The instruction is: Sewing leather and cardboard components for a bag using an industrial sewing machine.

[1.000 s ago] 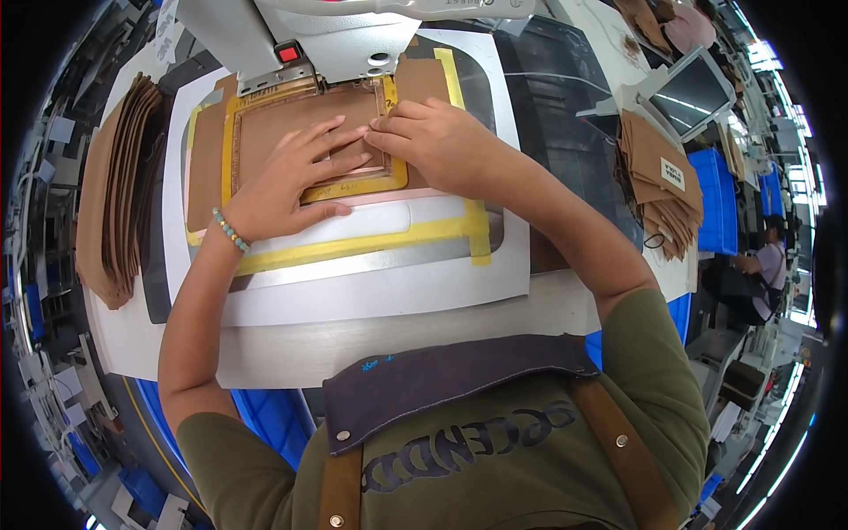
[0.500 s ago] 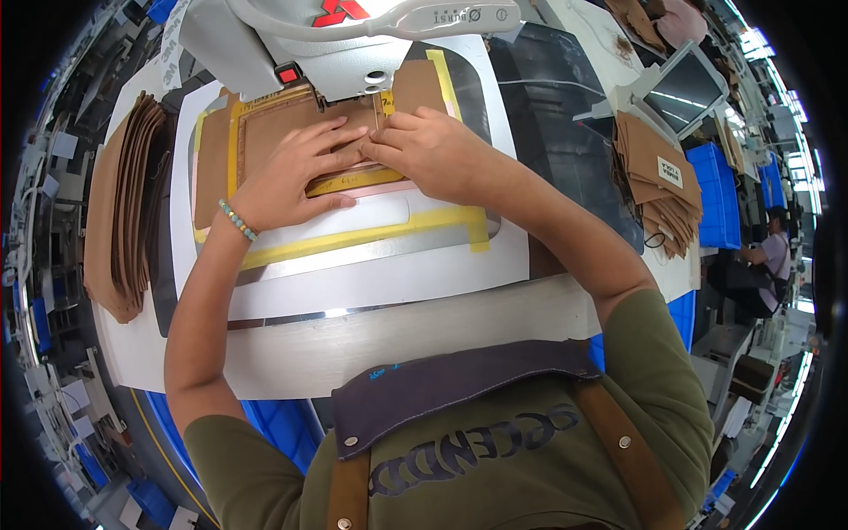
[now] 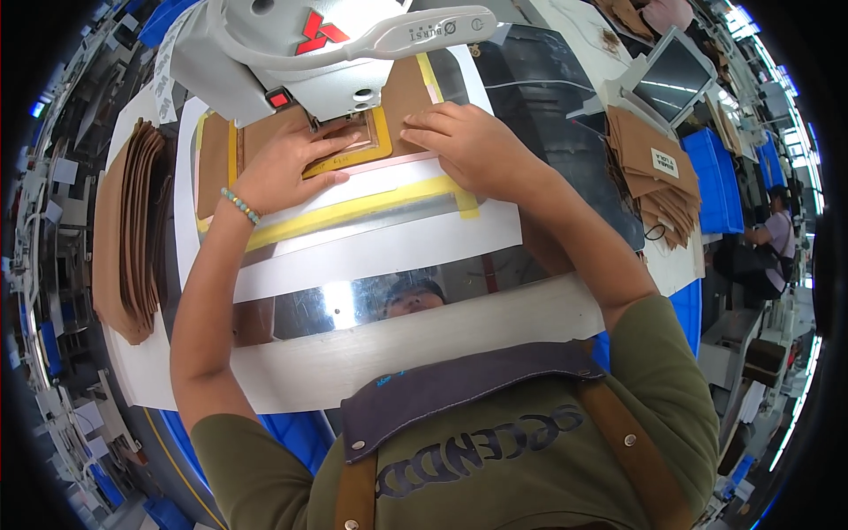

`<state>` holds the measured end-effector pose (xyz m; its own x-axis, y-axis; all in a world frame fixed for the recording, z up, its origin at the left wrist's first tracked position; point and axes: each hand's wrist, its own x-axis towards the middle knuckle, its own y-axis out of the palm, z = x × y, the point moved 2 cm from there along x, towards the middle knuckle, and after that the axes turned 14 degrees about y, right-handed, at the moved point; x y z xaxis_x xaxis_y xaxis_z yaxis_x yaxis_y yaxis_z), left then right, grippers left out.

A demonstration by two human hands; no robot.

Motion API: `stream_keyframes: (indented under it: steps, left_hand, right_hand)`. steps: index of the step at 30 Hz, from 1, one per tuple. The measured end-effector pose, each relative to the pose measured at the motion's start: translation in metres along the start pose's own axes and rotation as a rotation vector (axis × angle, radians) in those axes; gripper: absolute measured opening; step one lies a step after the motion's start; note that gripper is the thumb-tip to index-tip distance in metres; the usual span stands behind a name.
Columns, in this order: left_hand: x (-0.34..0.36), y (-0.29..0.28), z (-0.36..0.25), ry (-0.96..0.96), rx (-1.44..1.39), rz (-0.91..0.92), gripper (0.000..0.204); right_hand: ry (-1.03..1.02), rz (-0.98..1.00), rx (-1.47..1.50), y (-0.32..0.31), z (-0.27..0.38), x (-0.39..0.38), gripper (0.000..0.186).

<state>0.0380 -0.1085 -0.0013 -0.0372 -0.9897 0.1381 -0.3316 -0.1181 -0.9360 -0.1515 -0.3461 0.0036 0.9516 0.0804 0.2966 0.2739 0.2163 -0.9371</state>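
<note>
My left hand point(image 3: 287, 168), with a beaded bracelet, lies with spread fingers over the yellow-edged frame point(image 3: 382, 137) on a brown panel point(image 3: 408, 88). Its fingertips are beside the foot of the white sewing machine point(image 3: 344, 84), which partly hides them. To the right of the frame, my right hand point(image 3: 477, 150) has its fingers extended toward the left, with the tips at the brown panel; I see nothing held in it. Under the panel is a white sheet point(image 3: 389, 231) with yellow tape strips. The needle point is hidden.
Stacked brown pieces stand at the left point(image 3: 131, 238), and a brown pile with a white label point(image 3: 649, 168) lies at the right. Behind that pile is a screen point(image 3: 676, 84). A shiny metal plate point(image 3: 362, 305) fronts the white sheet. Blue bins point(image 3: 711, 190) and a seated person point(image 3: 773, 243) are farther right.
My right hand has moved right, away from the needle area and the left hand. The white sheet with the frame has slid away from me, uncovering more of the shiny plate.
</note>
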Motion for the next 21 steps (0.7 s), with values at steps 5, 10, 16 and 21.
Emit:
stream_keyframes:
  steps: [5, 10, 16, 21]
  left_hand:
    - [0.002, 0.002, 0.004, -0.004, 0.128, -0.037, 0.055]
    - [-0.002, 0.011, 0.013, -0.131, 0.006, -0.125, 0.047]
    - [-0.051, -0.006, 0.034, -0.251, 0.054, -0.252, 0.041]
    - [-0.118, -0.024, 0.068, -0.442, 0.019, -0.367, 0.041]
  right_hand:
    - [0.05, -0.152, 0.053, 0.0, -0.014, -0.006, 0.036]
    - [0.083, -0.219, 0.117, 0.003, -0.023, -0.01, 0.031]
    - [0.077, -0.2, 0.242, 0.016, -0.02, -0.012, 0.026]
    - [0.101, -0.26, 0.203, 0.031, -0.012, -0.012, 0.028]
